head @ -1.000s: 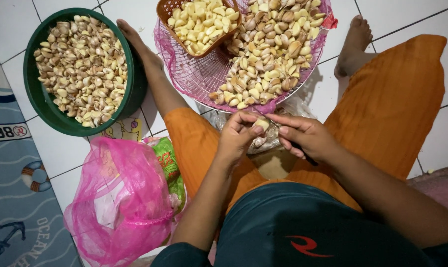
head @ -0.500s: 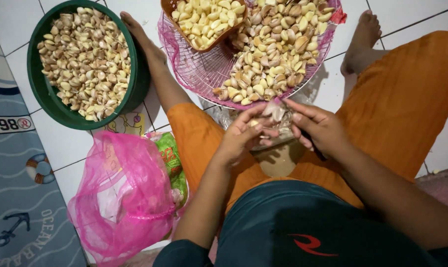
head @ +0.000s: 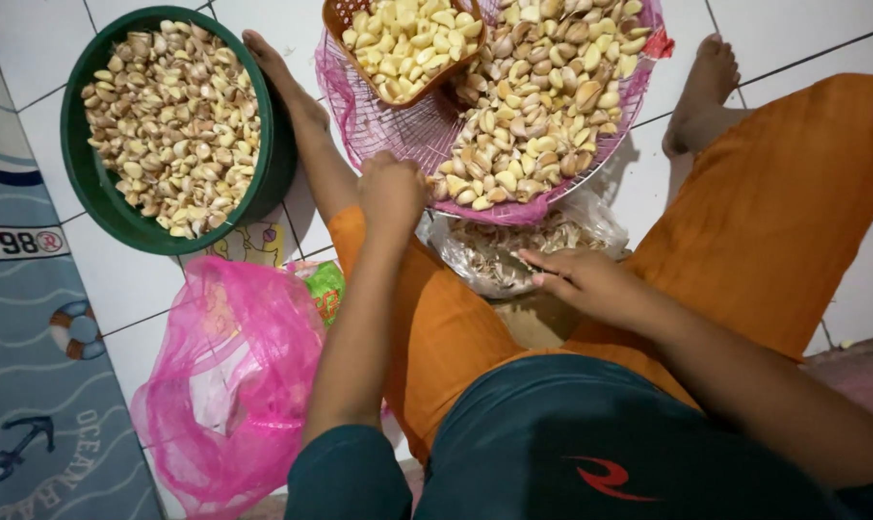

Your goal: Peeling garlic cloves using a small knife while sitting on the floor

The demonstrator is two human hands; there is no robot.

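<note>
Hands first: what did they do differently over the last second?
The left hand left the clove it was working with the right and reached forward to the pink basket's edge. The right hand stayed low over the clear bag of skins. The green bowl and pink net bag stayed put.

Garlic cloves on pink mesh tray (head: pixel 398 135)
Heaped unpeeled cloves (head: pixel 537 106), tan and cream, piled toward 3 o'clock on tray; bare mesh at 8 o'clock; papery skins in clear bag (head: pixel 499 252) just below at 6 o'clock.

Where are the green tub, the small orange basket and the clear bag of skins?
green tub (head: pixel 88 183): head view, on its left rim.
orange basket (head: pixel 338 13): head view, on its left wall.
clear bag of skins (head: pixel 499 252): head view, on its middle.
</note>
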